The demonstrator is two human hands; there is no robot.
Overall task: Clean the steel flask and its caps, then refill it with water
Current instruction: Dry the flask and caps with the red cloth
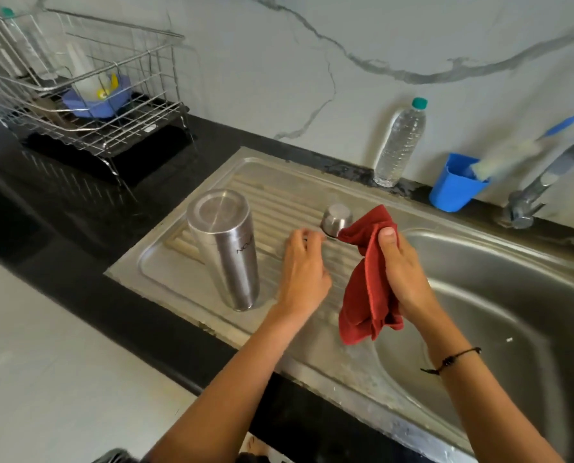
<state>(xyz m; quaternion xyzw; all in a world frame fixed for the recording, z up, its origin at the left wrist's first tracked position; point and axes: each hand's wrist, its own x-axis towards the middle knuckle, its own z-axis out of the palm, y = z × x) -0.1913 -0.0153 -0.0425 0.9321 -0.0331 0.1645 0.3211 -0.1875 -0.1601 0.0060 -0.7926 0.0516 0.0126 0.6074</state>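
The steel flask [227, 248] stands upside down on the ribbed drainboard [278, 202] of the sink. A steel cap [336, 219] sits upside down on the drainboard further back. My right hand [402, 269] grips a red cloth [367, 289], whose top corner touches the cap. My left hand [304, 269] hovers over the drainboard between flask and cloth, fingers curled downward; whether they hold anything is hidden.
A sink basin [499, 329] lies to the right, with a tap [539, 185] behind it. A clear water bottle [399, 142] and a blue cup [456, 185] holding a brush stand by the wall. A wire dish rack [78, 91] sits at the back left.
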